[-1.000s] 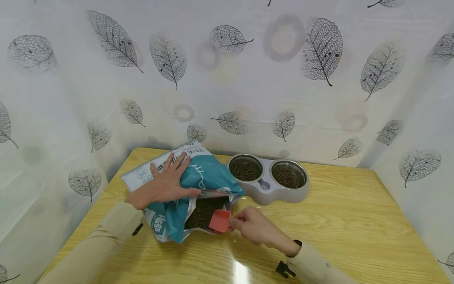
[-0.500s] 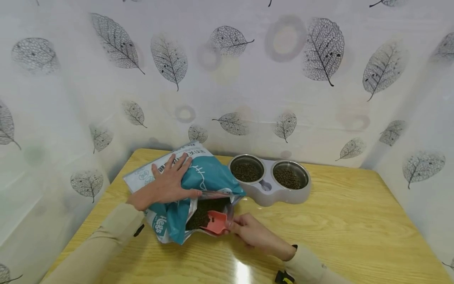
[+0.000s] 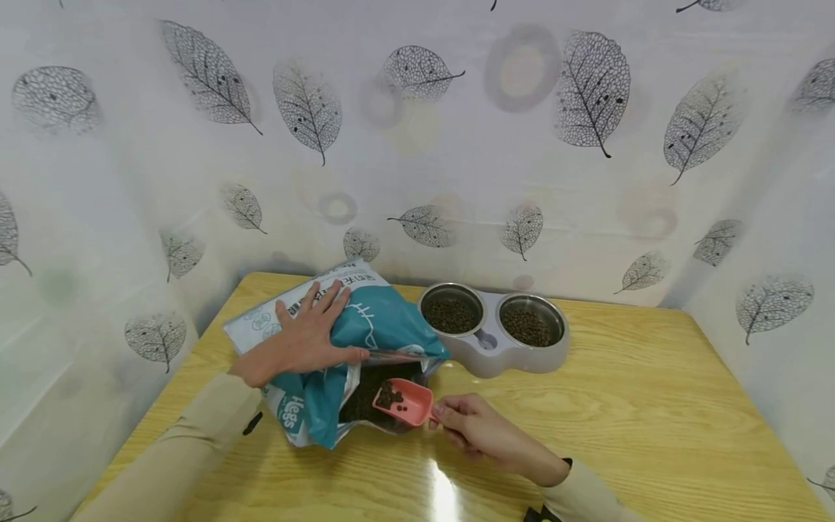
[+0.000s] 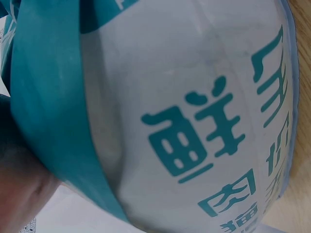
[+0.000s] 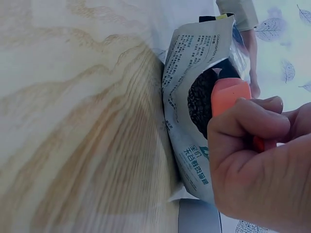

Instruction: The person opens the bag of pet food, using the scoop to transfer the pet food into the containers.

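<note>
A teal and white bag of dry pet food (image 3: pixel 391 308) lies on its side, its mouth facing the person and brown kibble (image 5: pixel 199 99) showing inside. My left hand (image 3: pixel 306 337) rests on top of it with fingers spread. By the handle, my right hand (image 3: pixel 483 431) grips a coral-red scoop (image 3: pixel 417 402), fingers curled round it in the right wrist view. Some kibble sits at the scoop's front end, which overlaps the bag's opening. In the left wrist view the bag's printed side (image 4: pixel 160 97) fills most of the picture.
Behind the scoop stands a grey double feeder (image 3: pixel 485 362) with two steel bowls, a left bowl (image 3: pixel 451 310) and a right bowl (image 3: pixel 531 321), both holding kibble. The wooden table (image 3: pixel 626 406) meets a leaf-patterned curtain (image 3: pixel 470 174) at the back.
The scoop has dipped into the bag's mouth and come up with kibble in it. My right hand has drawn slightly back to the right. The left hand stays on the bag.
</note>
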Tool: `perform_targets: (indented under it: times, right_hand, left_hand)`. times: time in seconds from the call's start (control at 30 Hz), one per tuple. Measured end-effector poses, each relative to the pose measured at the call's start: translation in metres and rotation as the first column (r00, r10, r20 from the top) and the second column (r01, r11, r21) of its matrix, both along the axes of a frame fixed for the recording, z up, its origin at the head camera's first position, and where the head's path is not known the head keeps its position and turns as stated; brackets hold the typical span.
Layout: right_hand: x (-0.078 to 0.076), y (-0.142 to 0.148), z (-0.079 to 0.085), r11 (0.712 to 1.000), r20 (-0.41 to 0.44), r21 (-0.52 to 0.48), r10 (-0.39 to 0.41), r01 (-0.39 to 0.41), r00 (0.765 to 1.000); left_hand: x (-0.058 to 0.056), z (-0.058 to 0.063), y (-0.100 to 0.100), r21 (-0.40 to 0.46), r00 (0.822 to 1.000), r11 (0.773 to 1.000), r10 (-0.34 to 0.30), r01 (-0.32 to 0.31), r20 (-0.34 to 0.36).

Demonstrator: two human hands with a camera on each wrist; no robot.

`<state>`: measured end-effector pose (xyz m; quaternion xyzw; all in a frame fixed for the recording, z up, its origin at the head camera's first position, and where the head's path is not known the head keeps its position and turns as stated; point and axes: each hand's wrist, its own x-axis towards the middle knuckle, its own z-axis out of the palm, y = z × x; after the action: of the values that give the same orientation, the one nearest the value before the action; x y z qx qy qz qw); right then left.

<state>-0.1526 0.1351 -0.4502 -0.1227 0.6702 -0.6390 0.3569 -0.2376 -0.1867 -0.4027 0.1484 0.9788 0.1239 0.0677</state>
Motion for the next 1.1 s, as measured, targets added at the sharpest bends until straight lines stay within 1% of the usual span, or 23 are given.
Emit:
perform_targets:
  times: [0.17,0.47,0.63,0.73,0.83,0.9,1.0,1.1]
  right_hand:
    - [0.001,0.003,0.001,1.000,0.007,-0.018,0.011,-0.011,1.000]
    - [0.002,0.008,0.003,0.999,-0.013,-0.042,0.018,-0.019,1.000]
    - [0.002,0.012,0.006,0.992,-0.013,-0.122,0.038,-0.039,0.999]
    - [0.002,0.014,0.008,0.973,-0.027,-0.222,0.062,-0.067,0.998]
    - [0.002,0.016,0.009,0.937,-0.053,-0.332,0.096,-0.108,0.994]
    - [0.002,0.017,0.010,0.913,-0.066,-0.386,0.116,-0.133,0.991]
    - [0.001,0.019,0.011,0.896,-0.081,-0.416,0.133,-0.155,0.988]
    - [0.000,0.023,0.012,0.898,-0.104,-0.411,0.123,-0.156,0.987]
  left_hand:
    - [0.001,0.002,-0.001,0.005,1.000,1.000,-0.002,0.002,0.002]
    - [0.001,0.003,0.000,0.001,1.000,1.000,-0.006,0.006,-0.003]
    - [0.001,0.004,0.000,-0.001,1.000,1.000,-0.008,0.008,-0.001]
    - [0.002,0.003,0.000,0.002,1.000,1.000,-0.009,0.009,0.003]
    - [0.002,0.004,0.000,0.009,1.000,1.000,-0.009,0.009,0.006]
    - [0.002,0.004,0.000,0.010,1.000,1.000,-0.010,0.010,0.005]
    - [0.002,0.003,-0.001,0.010,1.000,1.000,-0.010,0.010,0.005]
    - [0.002,0.003,-0.001,0.009,1.000,1.000,-0.010,0.010,0.005]
